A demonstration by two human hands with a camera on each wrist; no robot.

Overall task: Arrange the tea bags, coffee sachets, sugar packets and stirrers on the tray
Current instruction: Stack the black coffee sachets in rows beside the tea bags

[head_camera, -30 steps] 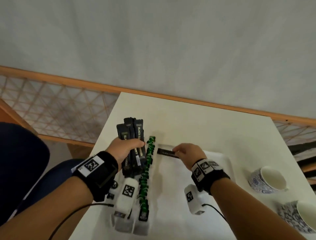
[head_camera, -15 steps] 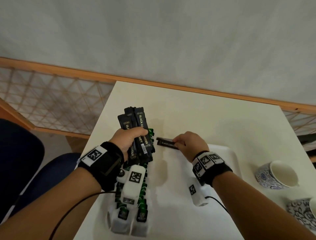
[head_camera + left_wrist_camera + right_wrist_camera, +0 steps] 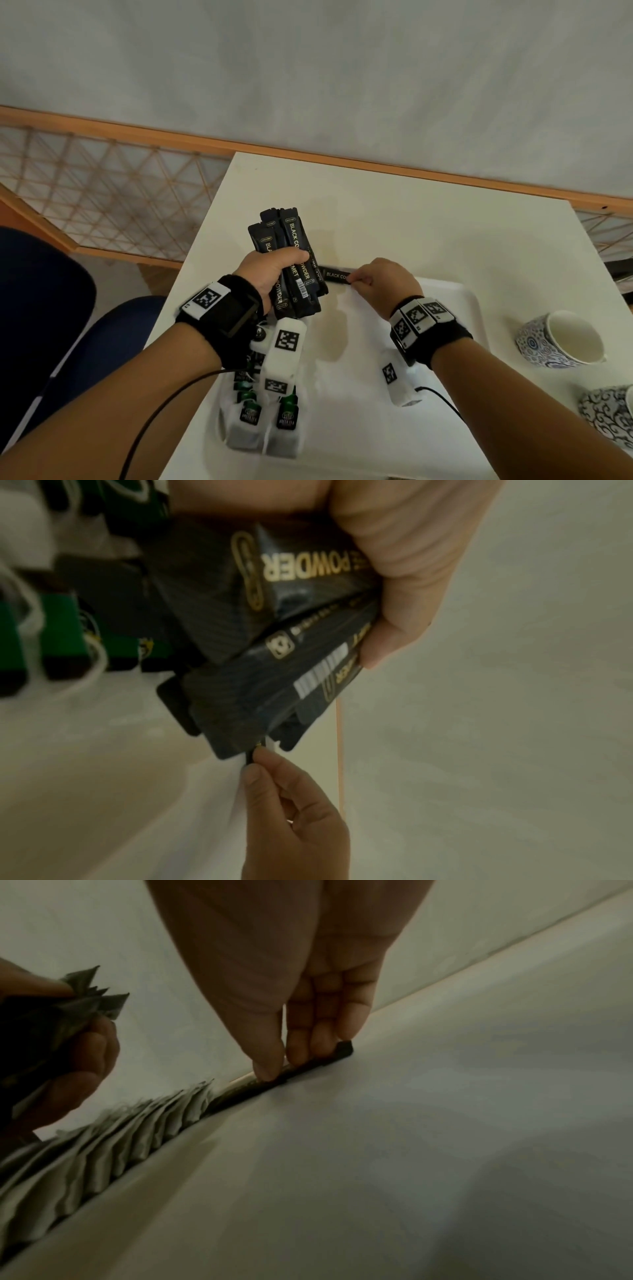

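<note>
You work at a white table (image 3: 428, 233) set against a grey wall, with a wood-framed lattice on the left and two patterned cups (image 3: 561, 339) at the right. On it sits a white tray (image 3: 455, 301) with tea bags (image 3: 263, 421) lined along its left side. Your left hand (image 3: 270, 274) grips a bundle of black sachets (image 3: 291, 260) above the tray's far-left corner, while your right hand (image 3: 383, 284) pinches one sachet (image 3: 337, 275) at the tray's far edge.

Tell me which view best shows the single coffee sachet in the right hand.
The right wrist view: the single sachet lies on the tray, pinched by fingertips. Head shows its label; left wrist only an end.
</note>
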